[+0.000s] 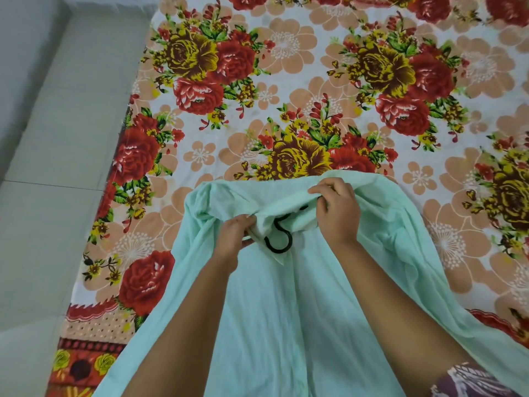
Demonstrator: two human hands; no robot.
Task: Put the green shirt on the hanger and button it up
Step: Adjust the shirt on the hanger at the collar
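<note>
Two hands are busy at the neck end of the green shirt (286,310), which is lying spread out on a bed with a loud floral bedsheet (286,81), all red and yellow roses on a white and peach ground. The shirt is a really pale mint and takes up the middle and bottom of the view. Its far edge is bunched up in folds and the rest trails back towards the person.

The left hand (236,233) has its fingers pinched on the lighter fabric right at the neck opening, so it's gripping the shirt there. The right hand (336,207) is a bit further away and to the right, with its fingers curled over a raised fold of the same shirt, so that one's holding cloth too. Both forearms lie over the shirt's body.

As for the hanger (289,237), only its black hook is really showing. It curls out of the neck opening between the two hands and rests on the green fabric. A tiny black bit peeks out under the fold by the right hand, and the rest is hidden inside the shirt.

Off to the left is a pale grey tiled floor (57,138). A patterned maroon-and-white sleeve (472,379) pokes in at the bottom right corner.
</note>
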